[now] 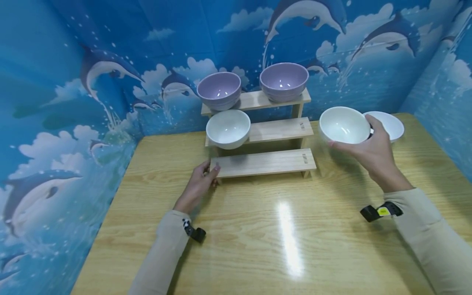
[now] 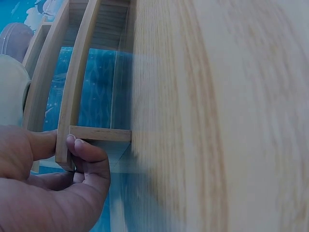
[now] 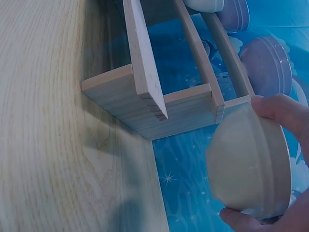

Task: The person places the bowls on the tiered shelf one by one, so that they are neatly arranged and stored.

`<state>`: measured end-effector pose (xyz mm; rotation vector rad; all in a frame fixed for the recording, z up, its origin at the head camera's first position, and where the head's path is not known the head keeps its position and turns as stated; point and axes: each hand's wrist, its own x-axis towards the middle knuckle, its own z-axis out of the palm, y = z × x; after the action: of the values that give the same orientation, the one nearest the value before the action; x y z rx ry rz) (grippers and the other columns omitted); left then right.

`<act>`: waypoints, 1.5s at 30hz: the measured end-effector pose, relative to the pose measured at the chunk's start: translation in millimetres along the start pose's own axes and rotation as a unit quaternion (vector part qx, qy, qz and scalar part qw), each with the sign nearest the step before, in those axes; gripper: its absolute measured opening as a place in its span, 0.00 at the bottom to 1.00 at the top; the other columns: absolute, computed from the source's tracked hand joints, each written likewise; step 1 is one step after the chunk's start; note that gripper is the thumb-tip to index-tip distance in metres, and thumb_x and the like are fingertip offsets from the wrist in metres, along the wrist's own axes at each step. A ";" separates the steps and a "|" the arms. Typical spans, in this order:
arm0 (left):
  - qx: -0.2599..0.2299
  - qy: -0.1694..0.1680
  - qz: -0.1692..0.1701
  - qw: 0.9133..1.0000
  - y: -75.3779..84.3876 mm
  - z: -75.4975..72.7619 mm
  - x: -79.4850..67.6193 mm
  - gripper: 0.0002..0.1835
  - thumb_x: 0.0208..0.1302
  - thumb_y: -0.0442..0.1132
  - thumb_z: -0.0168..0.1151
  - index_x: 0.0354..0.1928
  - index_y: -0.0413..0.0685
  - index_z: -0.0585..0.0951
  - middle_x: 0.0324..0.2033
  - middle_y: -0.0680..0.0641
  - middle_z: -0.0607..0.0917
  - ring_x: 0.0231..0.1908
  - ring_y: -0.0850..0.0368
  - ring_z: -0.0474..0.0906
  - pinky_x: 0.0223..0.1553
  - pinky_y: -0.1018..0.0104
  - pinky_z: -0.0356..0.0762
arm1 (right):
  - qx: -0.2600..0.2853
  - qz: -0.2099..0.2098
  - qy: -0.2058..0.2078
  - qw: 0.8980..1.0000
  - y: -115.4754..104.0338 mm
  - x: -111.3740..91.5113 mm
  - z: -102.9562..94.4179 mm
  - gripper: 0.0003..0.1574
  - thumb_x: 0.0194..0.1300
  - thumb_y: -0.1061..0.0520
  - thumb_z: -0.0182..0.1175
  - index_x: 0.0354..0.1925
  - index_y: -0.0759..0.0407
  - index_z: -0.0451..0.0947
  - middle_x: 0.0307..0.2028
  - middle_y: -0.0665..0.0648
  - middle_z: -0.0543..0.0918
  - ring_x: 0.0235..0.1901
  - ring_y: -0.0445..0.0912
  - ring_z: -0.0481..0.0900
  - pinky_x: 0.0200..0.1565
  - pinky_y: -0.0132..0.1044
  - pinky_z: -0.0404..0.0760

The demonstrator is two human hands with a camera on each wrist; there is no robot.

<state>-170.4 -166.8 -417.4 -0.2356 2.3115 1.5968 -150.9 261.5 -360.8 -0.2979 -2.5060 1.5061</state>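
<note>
In the right half of the head view, a white bowl (image 1: 343, 127) is grasped by the right hand (image 1: 376, 151), its rim and side held between thumb and fingers; it is held up off the table (image 1: 243, 233), to the right of a 3-step wooden stand (image 1: 263, 163). Near the centre of the frame, the left end of the stand's lowest step is pinched by the left hand (image 1: 199, 180), with the thumb on top and the fingers curled beneath.

The top step, at upper centre, is occupied by 2 purple bowls, 1 at its left end (image 1: 219, 93) and 1 near its right end (image 1: 284, 84), set apart. A second white bowl (image 1: 228, 130) is placed upright on the left end of the middle step. At the right of the frame, a white dish (image 1: 391, 126) is partly hidden by the right hand. The background is filled by a blue dolphin-print cloth (image 1: 221, 37), and both arms are covered by beige sleeves (image 1: 166, 246).
</note>
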 end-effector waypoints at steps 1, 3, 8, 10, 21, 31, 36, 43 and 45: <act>0.000 -0.001 0.000 1.000 0.2 0.1 -0.2 0.33 0.79 0.51 0.51 0.80 0.53 0.57 0.43 0.44 0.73 0.35 0.54 0.74 0.37 0.64 0.74 | 0.000 0.000 0.000 1.000 -0.7 -0.4 -0.1 0.77 0.50 0.46 0.81 0.81 0.56 0.41 0.74 0.66 0.58 0.67 0.63 0.64 0.61 0.61 0.72; -0.001 -0.002 0.000 1.000 0.6 0.0 -0.6 0.34 0.79 0.51 0.51 0.80 0.53 0.55 0.43 0.44 0.73 0.35 0.54 0.74 0.37 0.64 0.74 | -0.002 0.000 0.000 1.000 -2.2 -0.9 -0.1 0.77 0.50 0.46 0.81 0.81 0.56 0.41 0.74 0.66 0.58 0.67 0.63 0.64 0.61 0.62 0.72; -0.003 -0.005 0.003 1.000 0.3 -0.6 -0.4 0.35 0.79 0.50 0.52 0.81 0.52 0.53 0.44 0.44 0.73 0.35 0.54 0.74 0.37 0.65 0.74 | -0.004 -0.002 0.001 1.000 -5.9 -1.2 -0.1 0.77 0.50 0.45 0.81 0.81 0.55 0.41 0.74 0.66 0.58 0.66 0.63 0.64 0.60 0.61 0.72; -0.003 -0.006 0.004 1.000 0.2 -0.7 -0.2 0.36 0.79 0.50 0.52 0.81 0.51 0.52 0.44 0.44 0.73 0.35 0.54 0.74 0.37 0.65 0.75 | -0.003 -0.001 0.001 1.000 -7.6 -1.5 -0.1 0.77 0.50 0.44 0.81 0.82 0.54 0.40 0.74 0.65 0.58 0.67 0.63 0.64 0.60 0.61 0.73; -0.006 -0.006 0.003 1.000 -0.6 -0.3 -0.2 0.35 0.79 0.50 0.52 0.80 0.52 0.54 0.44 0.44 0.73 0.35 0.54 0.74 0.37 0.64 0.74 | -0.001 -0.018 -0.010 1.000 -19.1 -5.8 1.8 0.77 0.51 0.46 0.81 0.82 0.54 0.40 0.74 0.65 0.57 0.67 0.63 0.64 0.60 0.60 0.74; -0.003 0.005 -0.005 1.000 1.0 0.1 0.9 0.33 0.79 0.50 0.52 0.80 0.55 0.56 0.43 0.44 0.74 0.35 0.54 0.74 0.37 0.63 0.74 | 0.003 -0.046 -0.025 0.999 -30.3 -7.3 7.0 0.76 0.51 0.46 0.81 0.82 0.51 0.41 0.75 0.65 0.57 0.69 0.65 0.63 0.60 0.62 0.73; -0.008 0.002 0.003 1.000 0.8 -0.1 0.2 0.31 0.79 0.49 0.52 0.78 0.55 0.60 0.43 0.45 0.74 0.35 0.54 0.74 0.37 0.64 0.74 | 0.001 -0.047 -0.028 0.998 -35.5 -7.4 8.2 0.76 0.50 0.45 0.81 0.82 0.52 0.41 0.74 0.65 0.58 0.69 0.65 0.63 0.60 0.63 0.72; -0.013 -0.005 0.012 1.000 -0.6 -0.5 -0.7 0.31 0.79 0.50 0.52 0.78 0.54 0.60 0.42 0.45 0.73 0.35 0.54 0.73 0.37 0.65 0.73 | 0.004 -0.047 -0.043 0.998 -42.2 -7.9 14.2 0.78 0.50 0.46 0.81 0.82 0.52 0.40 0.74 0.65 0.57 0.69 0.64 0.64 0.58 0.62 0.74; -0.013 -0.004 0.010 1.000 -0.4 -0.3 -0.5 0.31 0.79 0.50 0.52 0.78 0.55 0.60 0.42 0.44 0.73 0.35 0.54 0.73 0.37 0.65 0.73 | 0.010 -0.048 -0.047 0.998 -43.7 -8.2 16.6 0.78 0.50 0.47 0.82 0.82 0.53 0.40 0.75 0.65 0.56 0.69 0.64 0.63 0.58 0.62 0.74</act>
<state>-169.9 -167.3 -417.5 -0.2118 2.2943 1.6353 -150.5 225.1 -330.3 -0.1024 -2.5355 1.5400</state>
